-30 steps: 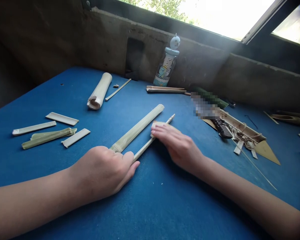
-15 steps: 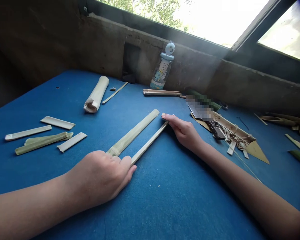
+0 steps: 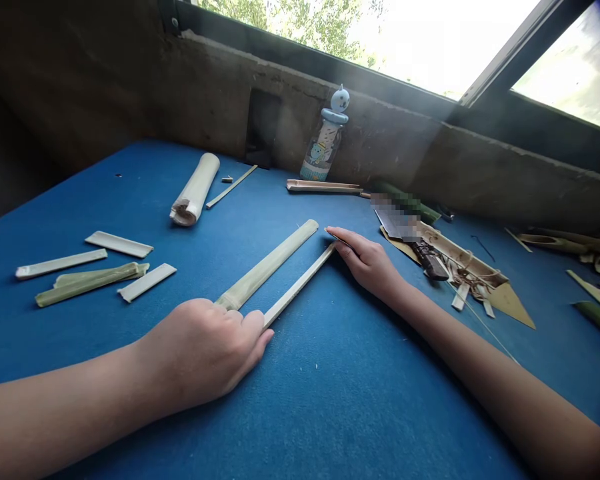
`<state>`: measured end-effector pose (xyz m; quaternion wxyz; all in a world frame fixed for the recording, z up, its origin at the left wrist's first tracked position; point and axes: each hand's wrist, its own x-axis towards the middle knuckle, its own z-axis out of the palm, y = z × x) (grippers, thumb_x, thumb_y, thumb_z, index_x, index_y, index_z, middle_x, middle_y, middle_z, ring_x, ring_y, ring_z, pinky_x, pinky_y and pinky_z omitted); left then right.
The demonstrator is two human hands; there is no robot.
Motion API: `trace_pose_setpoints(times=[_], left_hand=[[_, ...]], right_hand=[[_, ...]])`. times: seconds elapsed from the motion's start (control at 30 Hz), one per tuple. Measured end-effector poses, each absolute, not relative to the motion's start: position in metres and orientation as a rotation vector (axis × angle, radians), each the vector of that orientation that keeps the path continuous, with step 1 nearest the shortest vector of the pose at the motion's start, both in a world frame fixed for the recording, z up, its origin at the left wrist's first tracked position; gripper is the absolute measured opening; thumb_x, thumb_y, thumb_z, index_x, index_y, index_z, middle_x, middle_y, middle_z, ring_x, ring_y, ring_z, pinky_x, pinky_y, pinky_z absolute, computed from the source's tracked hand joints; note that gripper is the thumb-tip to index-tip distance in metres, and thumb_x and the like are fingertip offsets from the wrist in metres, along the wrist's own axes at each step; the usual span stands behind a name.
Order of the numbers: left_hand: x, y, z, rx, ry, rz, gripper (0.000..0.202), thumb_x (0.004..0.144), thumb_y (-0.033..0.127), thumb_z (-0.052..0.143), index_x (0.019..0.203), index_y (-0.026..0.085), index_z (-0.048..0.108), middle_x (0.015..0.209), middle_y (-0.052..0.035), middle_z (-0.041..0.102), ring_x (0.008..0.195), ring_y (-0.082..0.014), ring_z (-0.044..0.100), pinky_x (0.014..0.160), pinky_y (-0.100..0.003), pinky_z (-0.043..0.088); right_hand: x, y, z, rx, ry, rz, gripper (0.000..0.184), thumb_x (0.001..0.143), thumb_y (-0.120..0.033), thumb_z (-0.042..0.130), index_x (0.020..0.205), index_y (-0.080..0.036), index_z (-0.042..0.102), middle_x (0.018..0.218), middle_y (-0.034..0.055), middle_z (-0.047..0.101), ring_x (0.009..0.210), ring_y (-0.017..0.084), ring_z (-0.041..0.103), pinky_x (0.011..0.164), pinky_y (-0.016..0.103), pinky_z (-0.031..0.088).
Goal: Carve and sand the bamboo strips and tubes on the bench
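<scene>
Blue cloth tabletop (image 3: 360, 407), long bamboo strip (image 3: 267, 265), concrete wall (image 3: 395, 140), bright window (image 3: 420, 47)

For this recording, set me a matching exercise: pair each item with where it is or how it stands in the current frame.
Items:
1. Left hand
2. Right hand
3. Split bamboo tube
4. Cartoon-printed bottle

Places:
A. Standing by the concrete wall
B. Fingertips at the far end of the thin bamboo strip
C. Lying on the blue table, its ragged end toward the viewer
D. Over the near ends of the thin bamboo strip and the wide bamboo strip

Pairs: 1-D, 2-B, 3-C, 4-A.
</scene>
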<state>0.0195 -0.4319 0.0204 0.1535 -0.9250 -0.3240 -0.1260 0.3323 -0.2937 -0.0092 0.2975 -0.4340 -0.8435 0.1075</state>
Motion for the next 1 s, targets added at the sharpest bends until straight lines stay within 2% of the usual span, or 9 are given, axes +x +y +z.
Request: trace_pose_setpoints(times=[0.2, 0.37, 0.43, 0.57, 0.67, 0.8, 0.9, 1.0], left_hand=[[0.02, -0.432, 0.02, -2.623, -0.91, -0.387, 0.042, 0.11, 0.023, 0.036, 0.071, 0.025, 0.051, 0.051, 0.0004, 0.055, 0.036, -0.0221, 0.054, 0.038, -0.036, 0.034], [0.02, -0.434, 0.016, -2.599, -0.931, -0.409, 0.041, 0.109, 0.023, 0.037, 0.071, 0.025, 0.052, 0.051, 0.0, 0.056, 0.037, -0.0228, 0.055, 0.039, -0.038, 0.038], [0.02, -0.434, 0.015, -2.586, -0.935, -0.416, 0.041, 0.109, 0.023, 0.037, 0.071, 0.025, 0.052, 0.051, -0.0006, 0.056, 0.037, -0.0232, 0.056, 0.039, -0.039, 0.038], [0.02, -0.434, 0.014, -2.592, -0.904, -0.438, 0.041, 0.109, 0.021, 0.036, 0.072, 0.025, 0.053, 0.054, -0.0009, 0.058, 0.04, -0.0229, 0.057, 0.04, -0.039, 0.038], [0.021, -0.434, 0.012, -2.594, -0.947, -0.457, 0.042, 0.11, 0.024, 0.034, 0.073, 0.026, 0.053, 0.054, -0.0002, 0.058, 0.04, -0.0228, 0.057, 0.041, -0.039, 0.038], [0.022, -0.437, 0.014, -2.587, -1.049, -0.47, 0.044, 0.112, 0.026, 0.032, 0.073, 0.026, 0.053, 0.053, 0.0004, 0.057, 0.039, -0.0228, 0.058, 0.041, -0.038, 0.038], [0.024, -0.438, 0.018, -2.571, -1.038, -0.456, 0.043, 0.111, 0.026, 0.035, 0.073, 0.025, 0.054, 0.054, -0.0002, 0.058, 0.041, -0.0225, 0.059, 0.041, -0.038, 0.04], [0.024, -0.437, 0.018, -2.563, -0.986, -0.471, 0.044, 0.11, 0.023, 0.035, 0.07, 0.026, 0.054, 0.054, 0.0, 0.057, 0.041, -0.0227, 0.059, 0.041, -0.039, 0.04]], right_hand=[[0.335, -0.294, -0.01, -1.143, -2.249, 0.248, 0.044, 0.113, -0.037, 0.045, 0.144, -0.02, 0.071, 0.145, 0.0107, 0.073, 0.138, 0.03, 0.068, 0.119, 0.048, 0.056], [0.316, -0.318, -0.004, -0.905, -2.426, 0.222, 0.038, 0.113, -0.031, 0.049, 0.14, -0.022, 0.074, 0.145, 0.0095, 0.073, 0.147, 0.028, 0.061, 0.129, 0.051, 0.044], [0.298, -0.342, 0.001, -0.708, -2.537, 0.237, 0.038, 0.114, -0.03, 0.048, 0.143, -0.019, 0.071, 0.147, 0.0111, 0.072, 0.147, 0.025, 0.06, 0.131, 0.049, 0.041], [0.27, -0.383, 0.01, -0.491, -2.63, 0.259, 0.042, 0.116, -0.027, 0.043, 0.151, -0.014, 0.063, 0.157, 0.0124, 0.063, 0.156, 0.022, 0.049, 0.136, 0.044, 0.031], [0.275, -0.373, 0.008, -0.5, -2.617, 0.244, 0.043, 0.116, -0.024, 0.04, 0.152, -0.016, 0.062, 0.159, 0.0108, 0.061, 0.158, 0.021, 0.045, 0.136, 0.044, 0.031], [0.305, -0.326, -0.001, -0.744, -2.503, 0.274, 0.041, 0.115, -0.028, 0.044, 0.149, -0.02, 0.066, 0.157, 0.0109, 0.062, 0.156, 0.026, 0.046, 0.134, 0.055, 0.034], [0.308, -0.325, -0.001, -0.87, -2.46, 0.24, 0.042, 0.114, -0.027, 0.045, 0.15, -0.02, 0.066, 0.159, 0.0125, 0.059, 0.159, 0.03, 0.04, 0.134, 0.063, 0.026], [0.287, -0.364, 0.006, -0.682, -2.572, 0.24, 0.043, 0.113, -0.022, 0.047, 0.152, -0.014, 0.063, 0.162, 0.0134, 0.056, 0.162, 0.028, 0.034, 0.137, 0.058, 0.018]])
